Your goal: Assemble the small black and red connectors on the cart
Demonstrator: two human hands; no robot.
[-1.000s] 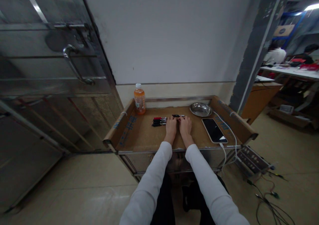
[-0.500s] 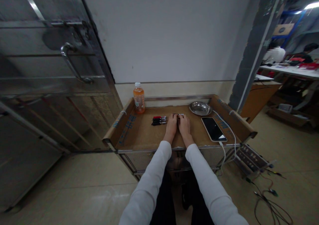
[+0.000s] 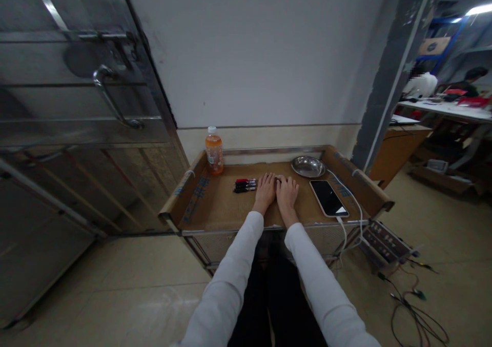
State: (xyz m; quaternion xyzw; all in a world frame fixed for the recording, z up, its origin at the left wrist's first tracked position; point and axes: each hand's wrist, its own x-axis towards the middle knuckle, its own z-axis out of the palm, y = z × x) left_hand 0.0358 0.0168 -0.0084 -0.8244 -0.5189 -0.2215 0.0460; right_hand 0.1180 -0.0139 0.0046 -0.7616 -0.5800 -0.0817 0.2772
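Several pens (image 3: 245, 185), one red and the others dark, lie side by side on the cardboard surface. Their left ends show, while the rest runs beneath my hands. My left hand (image 3: 265, 189) lies palm down over them, its fingers stretched forward. Right beside it, my right hand (image 3: 286, 190) also rests palm down with its fingers apart. A small dark bit of a pen shows between the two hands. What lies directly under the palms is hidden.
A bottle of orange drink (image 3: 214, 152) stands at the back left of the cardboard-lined cart (image 3: 215, 208). At the right are a metal dish (image 3: 308, 166) and a phone (image 3: 329, 198) with a white cable (image 3: 355, 198). Raised cardboard sides border the top.
The fingers of both hands, curled around the pens before, have straightened and flattened over them. The pens' left ends have stayed in place.
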